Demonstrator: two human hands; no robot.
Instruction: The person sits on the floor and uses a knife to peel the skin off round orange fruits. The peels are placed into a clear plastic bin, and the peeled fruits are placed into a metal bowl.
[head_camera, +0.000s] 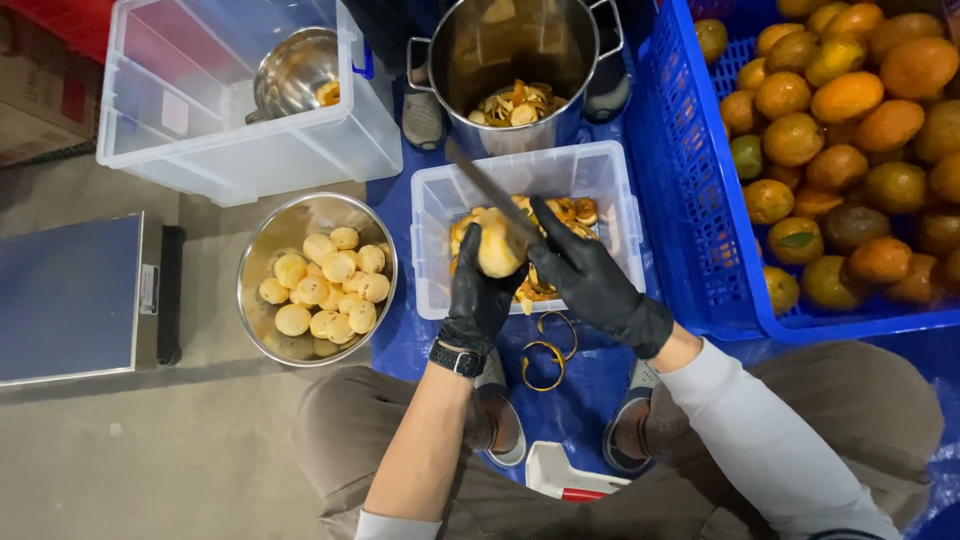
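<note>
Two gloved hands meet over a small clear tub (610, 190); the left hand (482, 290) cups a half-peeled orange (500, 245), fingers wrapped round its lower side, and holds it above the tub's middle; the right hand (590, 275) is closed on the handle of a knife (490, 190), forefinger laid along the back of the blade. The blade runs up and to the left from the right hand, its long axis slanting across the top of the orange and its tip reaching past the tub's far wall; the edge touches the fruit on the side nearest the right hand, so the orange lies just left of that hand and directly under the blade. The left hand is the nearer of the two to the fruit, since it carries it; a watch (457, 358) sits on that wrist.

Peel scraps lie in the tub under the orange; two curled peel strips (547, 352) lie on the blue sheet (395, 340) between tub and knees. Left of the tub stands a steel bowl (262, 250) of peeled fruit; beyond the tub a steel pot (500, 40) holds more peel; a blue crate (690, 200) of whole oranges stands to the right, touching or nearly touching the tub. Further left are a large clear bin (180, 130) with a small steel bowl in it, and a flat scale (70, 295) on the floor.
</note>
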